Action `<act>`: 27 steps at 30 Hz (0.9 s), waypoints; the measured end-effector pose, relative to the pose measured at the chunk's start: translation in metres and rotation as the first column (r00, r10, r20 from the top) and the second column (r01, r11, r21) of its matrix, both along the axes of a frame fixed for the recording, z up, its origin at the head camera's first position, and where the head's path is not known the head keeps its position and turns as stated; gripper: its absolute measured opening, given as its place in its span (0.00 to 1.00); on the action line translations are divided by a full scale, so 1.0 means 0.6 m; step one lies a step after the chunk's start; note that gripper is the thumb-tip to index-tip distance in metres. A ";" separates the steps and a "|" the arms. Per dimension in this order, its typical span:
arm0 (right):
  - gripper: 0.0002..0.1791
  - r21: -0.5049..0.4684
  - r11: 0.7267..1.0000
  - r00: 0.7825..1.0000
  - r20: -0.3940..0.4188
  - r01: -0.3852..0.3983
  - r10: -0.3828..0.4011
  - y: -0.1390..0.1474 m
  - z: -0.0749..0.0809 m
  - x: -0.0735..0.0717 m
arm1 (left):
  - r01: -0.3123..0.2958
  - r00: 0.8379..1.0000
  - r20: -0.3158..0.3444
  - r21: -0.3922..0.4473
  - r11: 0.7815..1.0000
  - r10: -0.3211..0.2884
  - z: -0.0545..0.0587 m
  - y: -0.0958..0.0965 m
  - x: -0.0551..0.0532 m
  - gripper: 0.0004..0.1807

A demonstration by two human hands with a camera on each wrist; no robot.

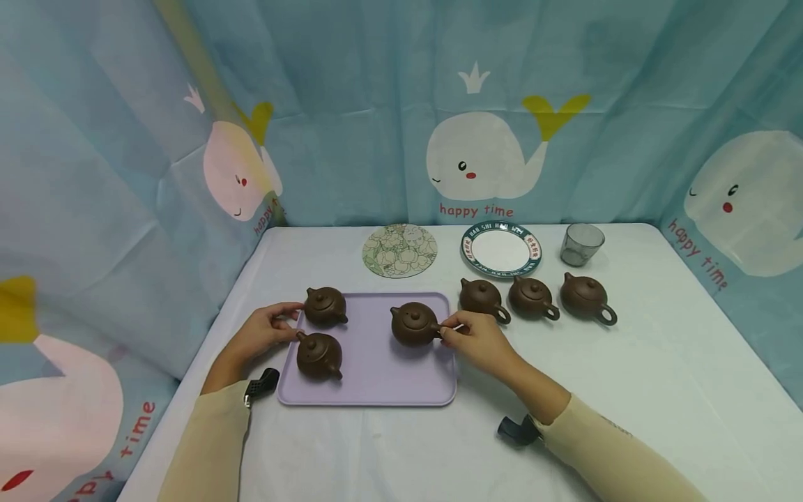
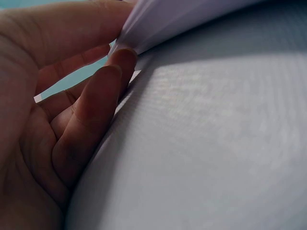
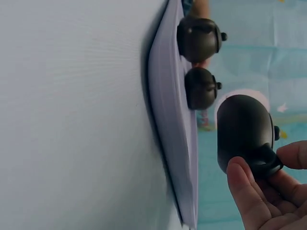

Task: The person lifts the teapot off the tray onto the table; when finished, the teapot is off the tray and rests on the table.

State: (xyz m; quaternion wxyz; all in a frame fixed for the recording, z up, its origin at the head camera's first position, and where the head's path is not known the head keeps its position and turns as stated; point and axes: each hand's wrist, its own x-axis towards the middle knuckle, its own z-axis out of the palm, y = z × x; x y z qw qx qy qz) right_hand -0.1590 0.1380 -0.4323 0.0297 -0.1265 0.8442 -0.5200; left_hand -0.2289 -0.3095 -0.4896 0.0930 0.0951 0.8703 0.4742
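Note:
In the head view my right hand point(image 1: 482, 343) pinches the loop handle of a dark brown teapot point(image 1: 414, 326). The right wrist view shows this teapot point(image 3: 242, 129) raised above the lilac tray point(image 3: 165, 86), its lid on. Two matching teapots stand at the left side of the tray point(image 1: 383, 387), a rear one point(image 1: 325, 307) and a front one point(image 1: 318, 357). At the tray's left edge is my left hand point(image 1: 262, 333), gripping the rim. Up close, the left wrist view has the left hand's fingers point(image 2: 93, 103) against the tray rim point(image 2: 144, 24).
Right of the tray, three more brown teapots stand in a row: left point(image 1: 480, 296), middle point(image 1: 530, 298) and right point(image 1: 585, 295). Behind them are a patterned round mat point(image 1: 399, 251), a green-rimmed plate point(image 1: 475, 259) and a clear glass point(image 1: 580, 245). A whale-print curtain point(image 1: 351, 139) borders the white table.

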 end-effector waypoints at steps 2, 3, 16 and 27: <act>0.05 -0.007 1.000 1.000 -0.004 -0.001 0.001 0.014 0.001 0.008 | 0.000 1.000 0.000 0.001 1.000 0.000 0.000 0.000 -0.002 0.35; 0.05 -0.008 1.000 1.000 -0.001 0.002 -0.002 0.022 0.001 0.012 | 0.000 1.000 0.000 0.000 1.000 0.000 0.000 0.000 -0.003 0.35; 0.05 0.019 0.998 0.998 0.026 0.057 -0.057 0.108 -0.005 0.062 | 0.002 1.000 -0.012 0.002 1.000 -0.002 -0.002 0.000 -0.002 0.35; 0.04 0.070 0.994 0.996 0.004 0.085 -0.085 0.162 -0.014 0.091 | 0.000 1.000 -0.009 -0.006 1.000 0.000 0.003 0.003 0.001 0.34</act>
